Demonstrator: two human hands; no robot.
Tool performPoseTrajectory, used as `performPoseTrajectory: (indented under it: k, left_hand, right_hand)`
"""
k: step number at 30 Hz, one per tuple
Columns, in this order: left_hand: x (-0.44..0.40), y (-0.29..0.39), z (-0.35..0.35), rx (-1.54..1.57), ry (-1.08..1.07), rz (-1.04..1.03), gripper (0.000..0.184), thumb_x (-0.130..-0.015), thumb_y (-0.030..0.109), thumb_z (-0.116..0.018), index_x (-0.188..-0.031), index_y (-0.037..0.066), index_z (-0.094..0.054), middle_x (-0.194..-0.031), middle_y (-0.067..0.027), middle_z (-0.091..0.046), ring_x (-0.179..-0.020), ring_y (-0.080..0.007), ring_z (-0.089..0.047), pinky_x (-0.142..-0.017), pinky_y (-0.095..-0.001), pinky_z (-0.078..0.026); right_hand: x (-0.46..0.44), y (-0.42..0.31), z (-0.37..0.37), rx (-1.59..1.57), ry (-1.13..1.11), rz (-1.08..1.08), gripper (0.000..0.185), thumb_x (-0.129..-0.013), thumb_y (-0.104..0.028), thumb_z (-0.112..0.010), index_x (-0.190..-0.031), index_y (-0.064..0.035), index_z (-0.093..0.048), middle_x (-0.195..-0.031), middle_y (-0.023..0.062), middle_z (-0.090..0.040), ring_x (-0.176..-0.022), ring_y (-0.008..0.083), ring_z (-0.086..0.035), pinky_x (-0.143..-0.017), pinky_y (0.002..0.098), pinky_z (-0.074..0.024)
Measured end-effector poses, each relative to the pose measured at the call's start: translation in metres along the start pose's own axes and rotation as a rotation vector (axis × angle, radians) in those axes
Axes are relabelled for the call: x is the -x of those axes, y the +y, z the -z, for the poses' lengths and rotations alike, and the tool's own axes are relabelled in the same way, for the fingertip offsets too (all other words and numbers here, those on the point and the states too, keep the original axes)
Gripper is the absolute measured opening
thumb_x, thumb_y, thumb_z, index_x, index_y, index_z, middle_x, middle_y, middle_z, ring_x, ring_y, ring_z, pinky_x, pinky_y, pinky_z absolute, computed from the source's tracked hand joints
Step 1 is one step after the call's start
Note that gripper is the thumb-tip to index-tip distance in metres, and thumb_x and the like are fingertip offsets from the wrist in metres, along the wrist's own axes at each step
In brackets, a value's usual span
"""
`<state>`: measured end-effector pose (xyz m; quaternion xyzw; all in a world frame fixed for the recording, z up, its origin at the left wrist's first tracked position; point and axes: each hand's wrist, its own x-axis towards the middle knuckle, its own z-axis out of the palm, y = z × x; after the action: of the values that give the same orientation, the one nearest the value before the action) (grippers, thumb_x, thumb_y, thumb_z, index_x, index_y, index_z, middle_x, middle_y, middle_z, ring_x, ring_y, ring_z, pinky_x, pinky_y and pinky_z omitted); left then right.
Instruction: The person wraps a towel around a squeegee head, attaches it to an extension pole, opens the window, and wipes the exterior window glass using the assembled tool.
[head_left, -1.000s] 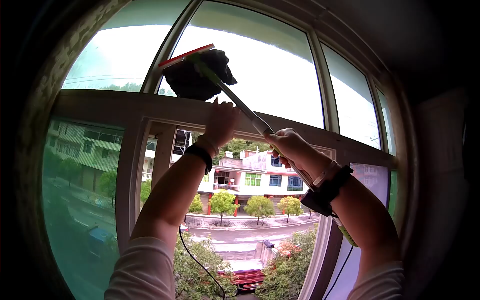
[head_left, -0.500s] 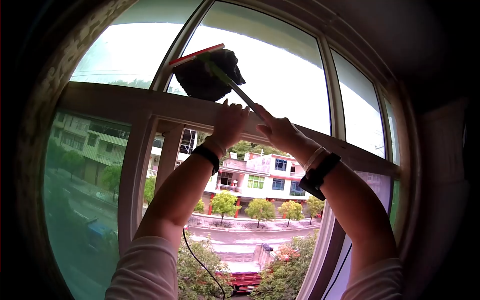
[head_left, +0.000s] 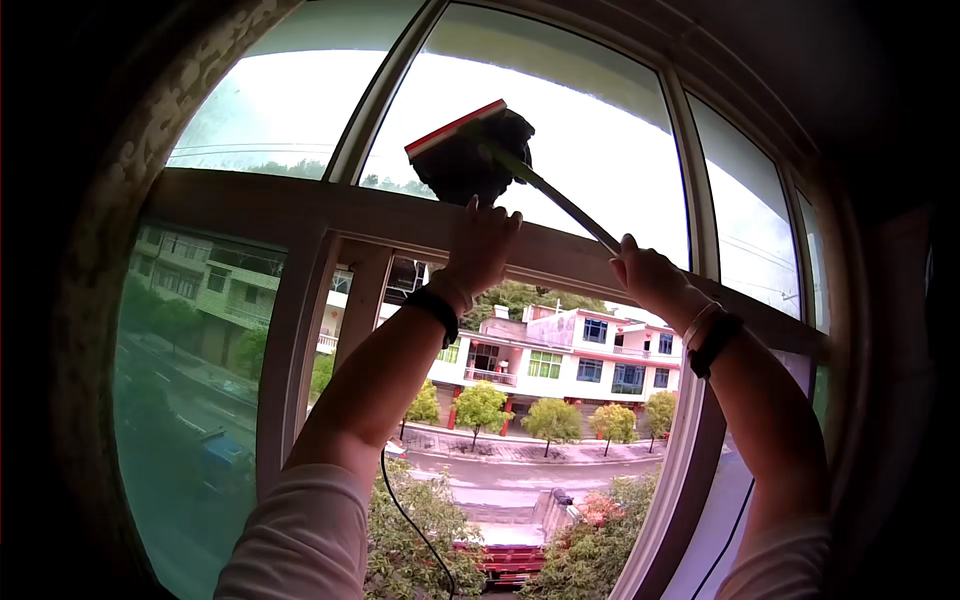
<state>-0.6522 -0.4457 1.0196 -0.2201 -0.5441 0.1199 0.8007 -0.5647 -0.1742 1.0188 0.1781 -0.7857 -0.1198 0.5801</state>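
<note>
A squeegee (head_left: pixel 520 170) is raised against the bright upper middle pane (head_left: pixel 610 150) of a large window, above the crossbar (head_left: pixel 250 203). Its straight red-and-white blade (head_left: pixel 456 129) slants, the left end lower than the right. Bunched black cloth (head_left: pixel 465 172) hangs just under the blade; whether blade or cloth touches the glass is unclear.

From this head the pole (head_left: pixel 578 215), green then greyish, slopes down to the right into the person's right hand (head_left: pixel 652 277). That hand's grip is closed around the pole, thumb uppermost, in front of the crossbar.

The left hand (head_left: pixel 484 243) is up at the crossbar, right below the cloth, with bent fingers reaching the bar's upper edge. Its palm is turned away, so I can't say whether its grip is closed on the bar. The left hand does not hold the pole.

A dark band (head_left: pixel 434 312) circles the left wrist, and a dark strap (head_left: pixel 714 345) the right. Both forearms rise from pale sleeves (head_left: pixel 295 535) at the bottom. A thin black cable (head_left: pixel 408 510) hangs beside the left arm.

Beneath the crossbar, the lower opening looks out on a white building (head_left: pixel 560 350), a row of small trees (head_left: pixel 553 422), a road (head_left: pixel 475 478) and something red (head_left: pixel 513 560) between bushy treetops. To the left is a green-tinted pane (head_left: pixel 190 400); darkness surrounds the round, fisheye view.
</note>
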Motion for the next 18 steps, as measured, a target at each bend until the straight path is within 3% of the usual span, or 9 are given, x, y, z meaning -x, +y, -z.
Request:
performPoseTrajectory:
  k: [7, 10, 13, 14, 16, 18]
  left_hand:
    - [-0.004, 0.004, 0.007, 0.007, -0.115, 0.036, 0.065, -0.061, 0.016, -0.076, -0.119, 0.003, -0.05, -0.098, -0.0122, -0.054, -0.099, -0.03, -0.053, -0.103, -0.0574, -0.032]
    - [-0.003, 0.003, 0.005, -0.021, -0.101, 0.022, 0.066, -0.061, 0.016, -0.076, -0.12, 0.003, -0.05, -0.098, -0.0124, -0.054, -0.1, -0.0296, -0.053, -0.103, -0.0564, -0.032]
    - [-0.001, 0.002, 0.0, -0.037, -0.075, 0.01, 0.068, -0.06, 0.017, -0.077, -0.121, 0.003, -0.05, -0.1, -0.0125, -0.055, -0.102, -0.0291, -0.053, -0.104, -0.0553, -0.032]
    - [-0.001, 0.001, 0.0, -0.034, -0.069, 0.009, 0.068, -0.06, 0.017, -0.077, -0.121, 0.003, -0.05, -0.1, -0.0125, -0.055, -0.102, -0.0289, -0.053, -0.104, -0.055, -0.032]
    - [-0.001, 0.0, -0.001, -0.021, -0.084, 0.01, 0.069, -0.06, 0.018, -0.077, -0.121, 0.004, -0.05, -0.102, -0.0124, -0.055, -0.104, -0.0289, -0.053, -0.104, -0.0543, -0.032]
    - [0.0, 0.001, -0.002, -0.029, -0.071, 0.006, 0.07, -0.06, 0.018, -0.078, -0.122, 0.004, -0.05, -0.102, -0.0121, -0.056, -0.104, -0.0287, -0.053, -0.104, -0.0541, -0.032]
  right_hand:
    - [0.124, 0.129, -0.054, 0.015, 0.139, -0.211, 0.027, -0.094, -0.022, -0.049, -0.098, 0.0039, -0.045, -0.07, 0.0264, -0.063, -0.064, 0.0415, -0.063, -0.054, 0.0494, -0.0521]
    - [0.167, 0.158, -0.072, -0.012, 0.16, -0.313, 0.027, -0.093, -0.022, -0.052, -0.097, 0.0037, -0.046, -0.067, 0.0245, -0.062, -0.06, 0.0421, -0.062, -0.053, 0.0487, -0.052]
    - [0.168, 0.099, -0.045, -0.435, -0.019, -0.652, 0.029, -0.092, -0.024, -0.056, -0.096, 0.0029, -0.047, -0.065, 0.0208, -0.061, -0.055, 0.0373, -0.063, -0.048, 0.0445, -0.0514]
    - [0.164, 0.088, -0.055, -0.489, -0.034, -0.675, 0.031, -0.09, -0.026, -0.061, -0.095, 0.0019, -0.047, -0.069, 0.0166, -0.061, -0.052, 0.0295, -0.063, -0.042, 0.0372, -0.0493]
    - [0.154, 0.058, -0.074, -0.639, 0.002, -0.616, 0.03, -0.084, -0.017, -0.067, -0.095, 0.0013, -0.045, -0.071, 0.0125, -0.055, -0.05, 0.0187, -0.06, -0.038, 0.0306, -0.0464]
    - [0.136, 0.011, -0.048, -0.855, -0.036, -0.558, 0.03, -0.082, -0.01, -0.065, -0.098, 0.001, -0.042, -0.067, 0.008, -0.049, -0.048, 0.0176, -0.058, -0.038, 0.0304, -0.0459]
